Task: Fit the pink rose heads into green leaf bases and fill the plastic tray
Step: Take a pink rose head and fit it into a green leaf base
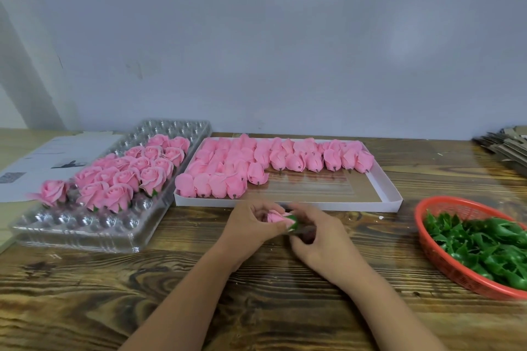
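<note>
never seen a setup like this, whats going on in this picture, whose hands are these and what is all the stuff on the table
There is one picture, taken by a camera worn on a person's head, looking down at their own two hands. The left hand holds a pink rose head; the right hand holds a green leaf base against it. On the wooden table lie a clear plastic tray partly filled with finished roses, a white box of loose rose heads, and a red basket of leaf bases.

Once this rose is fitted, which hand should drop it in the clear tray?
Probably the left hand: it pinches the pink rose head, and the clear plastic tray lies on its side.
</note>
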{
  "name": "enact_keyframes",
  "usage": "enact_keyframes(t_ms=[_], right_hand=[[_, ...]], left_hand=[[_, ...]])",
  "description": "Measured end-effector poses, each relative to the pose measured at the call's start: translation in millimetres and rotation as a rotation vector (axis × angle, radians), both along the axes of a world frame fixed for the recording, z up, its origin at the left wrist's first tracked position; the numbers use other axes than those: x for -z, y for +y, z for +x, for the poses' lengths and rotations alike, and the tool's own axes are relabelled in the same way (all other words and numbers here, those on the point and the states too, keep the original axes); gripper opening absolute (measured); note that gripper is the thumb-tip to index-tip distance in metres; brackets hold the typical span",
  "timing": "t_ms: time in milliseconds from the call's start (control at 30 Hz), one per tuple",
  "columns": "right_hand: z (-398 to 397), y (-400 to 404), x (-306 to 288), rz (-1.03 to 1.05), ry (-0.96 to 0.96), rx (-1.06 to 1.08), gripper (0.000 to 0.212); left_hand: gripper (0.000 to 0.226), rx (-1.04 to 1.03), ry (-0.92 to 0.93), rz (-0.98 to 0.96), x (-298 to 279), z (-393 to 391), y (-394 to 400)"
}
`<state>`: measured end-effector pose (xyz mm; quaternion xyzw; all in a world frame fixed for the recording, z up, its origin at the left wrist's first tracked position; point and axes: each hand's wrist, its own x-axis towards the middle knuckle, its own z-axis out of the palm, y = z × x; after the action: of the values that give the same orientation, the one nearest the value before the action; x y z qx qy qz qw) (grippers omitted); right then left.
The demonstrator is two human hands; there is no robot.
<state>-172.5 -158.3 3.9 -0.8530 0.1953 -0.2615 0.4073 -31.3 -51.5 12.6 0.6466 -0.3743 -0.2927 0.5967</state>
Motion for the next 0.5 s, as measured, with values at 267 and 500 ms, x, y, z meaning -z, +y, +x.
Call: enact_keyframes(t_ms=[267, 500], right_hand=[[4.8, 5.3, -1.4, 0.130, -0.152, 0.019, 0.037], [7.1, 8.9, -6.5, 0.576, -0.249, -0.124, 0.026]], left_hand=[[0.044, 0.010, -0.093, -0.045, -3.1, -2.9, 1.7], [0.026, 0.121, 0.001, -0.152, -9.3, -1.7, 6.1]])
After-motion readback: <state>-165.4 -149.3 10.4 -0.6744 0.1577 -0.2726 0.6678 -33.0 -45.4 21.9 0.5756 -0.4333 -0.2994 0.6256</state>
